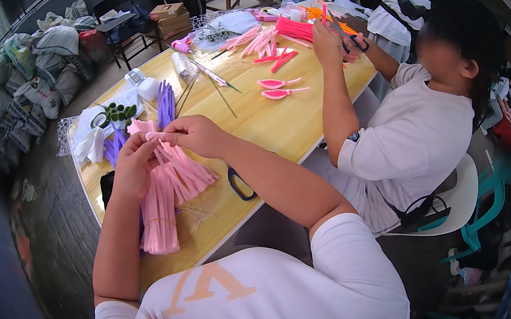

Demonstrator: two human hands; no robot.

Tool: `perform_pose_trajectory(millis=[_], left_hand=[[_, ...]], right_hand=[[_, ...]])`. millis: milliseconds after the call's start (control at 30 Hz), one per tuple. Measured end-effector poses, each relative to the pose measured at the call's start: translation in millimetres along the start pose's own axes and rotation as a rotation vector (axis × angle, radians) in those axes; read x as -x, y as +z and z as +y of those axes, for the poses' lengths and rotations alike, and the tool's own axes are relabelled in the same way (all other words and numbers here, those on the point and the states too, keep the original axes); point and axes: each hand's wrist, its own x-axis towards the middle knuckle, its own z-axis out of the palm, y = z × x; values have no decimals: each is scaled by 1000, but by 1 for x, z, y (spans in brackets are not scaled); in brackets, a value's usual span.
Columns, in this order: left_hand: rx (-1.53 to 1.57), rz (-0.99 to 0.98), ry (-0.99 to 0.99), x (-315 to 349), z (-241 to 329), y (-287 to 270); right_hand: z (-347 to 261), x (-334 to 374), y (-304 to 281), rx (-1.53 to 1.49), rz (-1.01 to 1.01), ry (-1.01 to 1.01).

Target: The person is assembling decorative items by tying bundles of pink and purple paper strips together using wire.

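Observation:
My two hands meet over the near left part of the table. Pinched between the fingertips of my left hand (136, 154) and my right hand (195, 134) is a light pink chenille stem (154, 136); the fingers partly hide its shape. Just below them lies a bundle of pink chenille stems (161, 228), with more fanned out beside it. Purple stems (166, 104) stick out beyond my hands and also to their left. Dark-handled scissors (242, 184) rest near the table edge, close to my right forearm.
On the yellow wooden table (217, 146) are green coils (116, 113), white tape (100, 120), thin green sticks (222, 98) and pink-and-white petal shapes (277, 89). At the right a co-worker (402, 130) holds scissors and a reddish stem. Stuffed sacks (48, 67) are piled at far left.

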Motion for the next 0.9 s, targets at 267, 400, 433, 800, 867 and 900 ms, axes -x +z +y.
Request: perform_pose_trajectory(millis=[267,400,433,800,867,900], left_hand=[[109,-36,7,1,2,1],[100,-50,9,1,3,-3],[84,-57,9,1,3,-5],[138,-133,5,2,5,-1],[141,-127,16,2,5,-1],[143,-115,20,2,5,0]], right_hand=[[5,-2,0,1,-24,7],[3,-2,0,31,-20,-21],[2,-2,0,39,-18,-26],[4,0,-1,89,-13,-70],[3,1,-2,100,-14,-68],[2,1,-3,94,-15,-62]])
